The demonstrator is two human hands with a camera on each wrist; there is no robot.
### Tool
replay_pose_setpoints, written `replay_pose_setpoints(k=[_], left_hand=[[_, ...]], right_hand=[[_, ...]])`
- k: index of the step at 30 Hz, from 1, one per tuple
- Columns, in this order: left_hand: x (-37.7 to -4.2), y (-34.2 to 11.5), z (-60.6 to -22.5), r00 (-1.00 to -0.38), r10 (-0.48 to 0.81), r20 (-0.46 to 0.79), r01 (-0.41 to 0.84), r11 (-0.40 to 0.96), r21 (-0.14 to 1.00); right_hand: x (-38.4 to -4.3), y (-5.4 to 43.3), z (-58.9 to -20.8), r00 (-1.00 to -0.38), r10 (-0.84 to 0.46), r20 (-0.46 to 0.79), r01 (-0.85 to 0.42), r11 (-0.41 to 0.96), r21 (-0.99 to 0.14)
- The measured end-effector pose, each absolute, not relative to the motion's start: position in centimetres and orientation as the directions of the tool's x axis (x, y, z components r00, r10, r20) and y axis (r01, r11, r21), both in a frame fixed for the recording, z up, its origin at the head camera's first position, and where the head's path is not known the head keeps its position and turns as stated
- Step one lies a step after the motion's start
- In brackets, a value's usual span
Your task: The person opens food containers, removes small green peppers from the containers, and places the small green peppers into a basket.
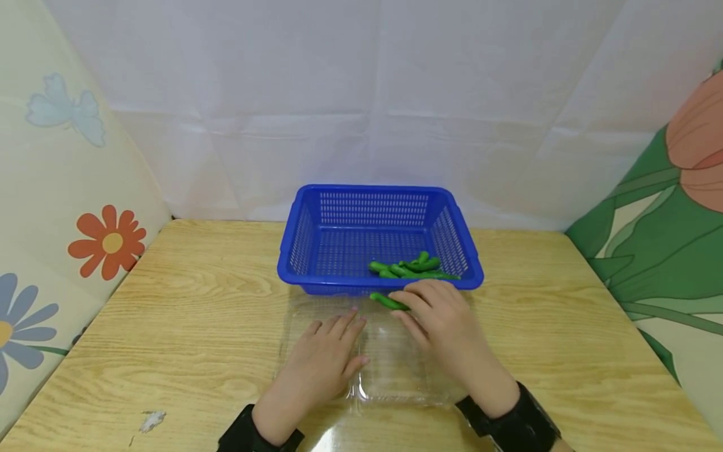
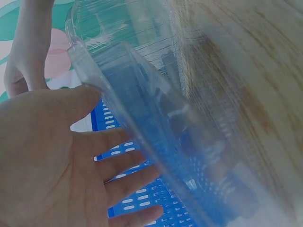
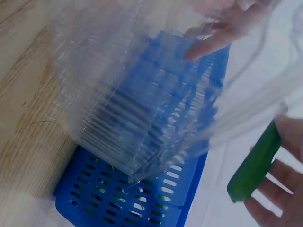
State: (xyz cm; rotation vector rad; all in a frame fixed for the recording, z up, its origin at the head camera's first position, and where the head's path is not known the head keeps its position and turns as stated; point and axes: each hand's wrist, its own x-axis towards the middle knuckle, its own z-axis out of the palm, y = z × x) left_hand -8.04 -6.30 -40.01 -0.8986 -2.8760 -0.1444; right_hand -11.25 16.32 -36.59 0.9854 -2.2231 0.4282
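Note:
My right hand [image 1: 440,320] pinches one green chili pepper [image 1: 387,302] between thumb and fingers, just in front of the blue basket's near rim. In the right wrist view the pepper [image 3: 255,163] sticks out past the fingertips. A clear plastic clamshell box [image 1: 395,376] lies opened out on the table before the basket. My left hand [image 1: 324,361] rests at the box's middle fold, its fingers spread and fairly straight. Seen from the left wrist, its fingers [image 2: 125,165] reach along the clear plastic edge [image 2: 147,137].
Behind the box stands a blue perforated basket [image 1: 367,282], with several green peppers [image 1: 415,267] heaped in its near right corner. A white cloth [image 1: 361,113] hangs at the back. Flower-patterned panels [image 1: 107,242] flank the wooden table [image 1: 214,314], which has a chipped patch at lower left.

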Motion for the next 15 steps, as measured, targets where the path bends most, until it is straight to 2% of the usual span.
replay_pose_setpoints(k=[7,15], left_hand=[[-8.0,-6.3,-40.0,-0.819,0.556,0.141,0.569,0.820,0.067],[-7.9,-6.3,-39.8,-0.822,0.555,0.127,0.565,0.822,0.070]], right_hand=[[-11.7,17.0,-36.6,-0.520,-0.420,0.744,-0.681,0.729,-0.064],[-12.0,17.9,-36.6,-0.567,-0.343,0.748,-0.578,0.814,-0.065]])
